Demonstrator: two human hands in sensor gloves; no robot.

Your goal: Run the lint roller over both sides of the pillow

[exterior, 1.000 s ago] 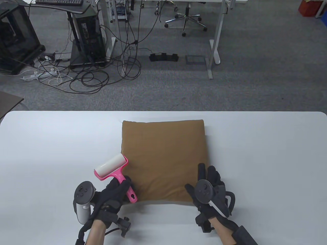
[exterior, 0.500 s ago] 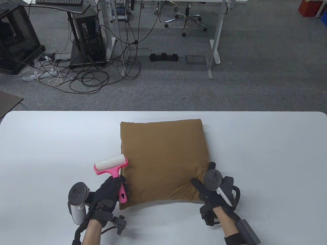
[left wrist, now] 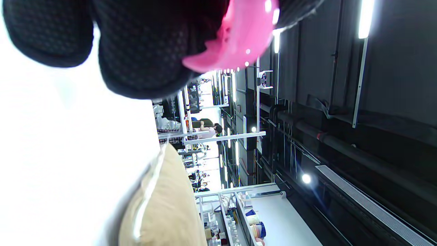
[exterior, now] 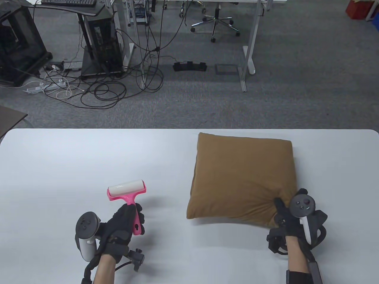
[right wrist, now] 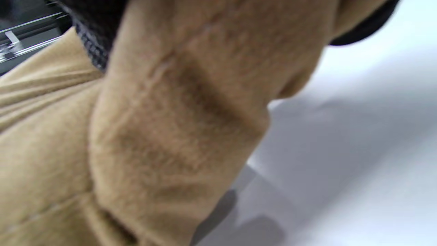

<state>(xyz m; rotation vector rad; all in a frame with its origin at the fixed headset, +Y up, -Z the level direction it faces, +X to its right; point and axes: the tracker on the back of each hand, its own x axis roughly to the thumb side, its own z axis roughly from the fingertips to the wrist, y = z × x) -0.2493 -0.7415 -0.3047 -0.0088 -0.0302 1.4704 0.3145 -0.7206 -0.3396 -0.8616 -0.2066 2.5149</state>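
The square brown fabric pillow [exterior: 242, 180] had shifted to the table's right half. The right hand [exterior: 291, 220] pinched its near right corner; the cloth bunched, suggesting soft, light, pliable stuffing. The left hand [exterior: 123, 226] gripped the pink-handled white lint roller [exterior: 127, 193].

The setting is an office or laboratory workspace. A white table [exterior: 59, 165] stands in the near half on grey carpet [exterior: 296, 97]. At far left, a computer tower [exterior: 102, 44] sits under a desk bearing a keyboard [exterior: 68, 2], with loose cables [exterior: 103, 91] and a power strip [exterior: 38, 87] on the floor. A swivel chair base [exterior: 214, 25] and white desk legs [exterior: 250, 50] stand further right.
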